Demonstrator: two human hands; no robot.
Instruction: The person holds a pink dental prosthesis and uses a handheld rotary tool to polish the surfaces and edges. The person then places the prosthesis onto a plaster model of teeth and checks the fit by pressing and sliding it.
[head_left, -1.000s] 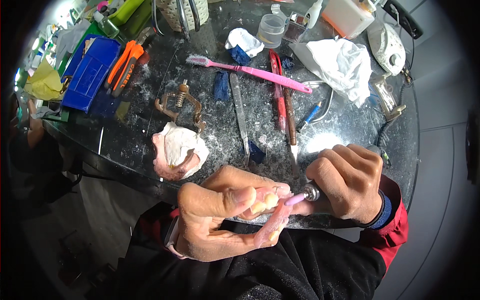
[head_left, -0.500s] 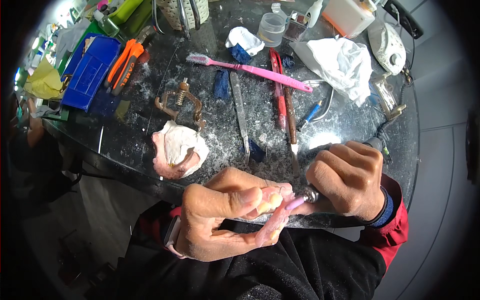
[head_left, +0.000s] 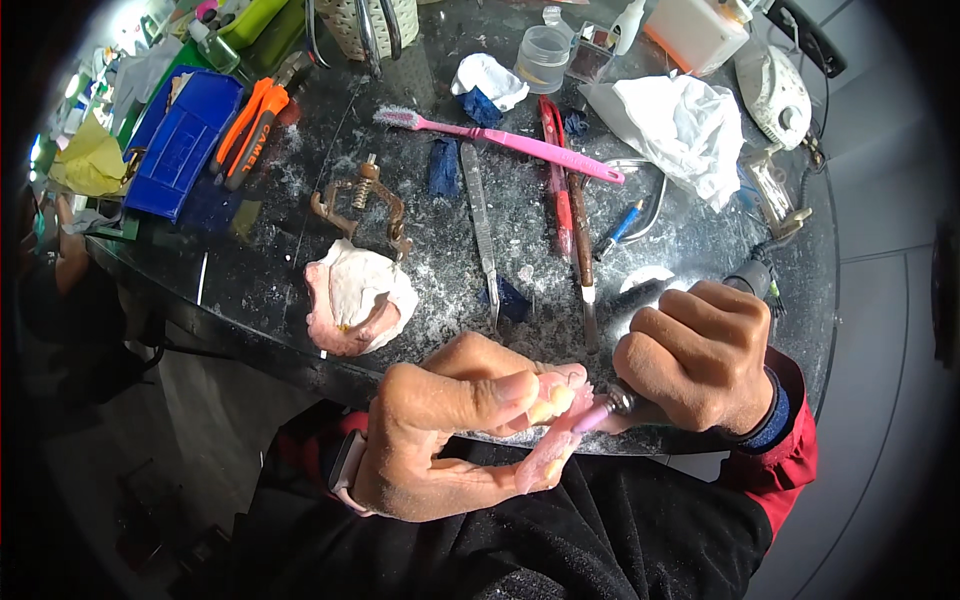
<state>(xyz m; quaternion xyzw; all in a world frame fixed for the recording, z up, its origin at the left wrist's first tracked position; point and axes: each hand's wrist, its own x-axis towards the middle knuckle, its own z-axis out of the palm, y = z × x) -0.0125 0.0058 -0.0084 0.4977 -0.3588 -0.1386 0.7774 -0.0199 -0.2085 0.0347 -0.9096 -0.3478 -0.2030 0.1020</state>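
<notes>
Our left hand [head_left: 425, 430] clamped a pink denture plate [head_left: 545, 462] between thumb and fingers at the black table's [head_left: 255, 275] near edge. Our right hand [head_left: 700, 365] was wrapped around a rotary handpiece [head_left: 622, 399], its pink tip [head_left: 592, 418] against the plate. Beyond, we had a plaster cast [head_left: 352, 285], a brown metal frame [head_left: 366, 182] and, farther off, a pink toothbrush [head_left: 548, 153].

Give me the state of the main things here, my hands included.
Left hand: gripping the denture
Right hand: closed around the handpiece
Denture: held, teeth partly showing
Handpiece: gripped; spinning, cannot tell
Pink bur: tip at the denture
Toothbrush: lying across tools
White sheet: crumpled
Tabletop: powder-dusted
</notes>
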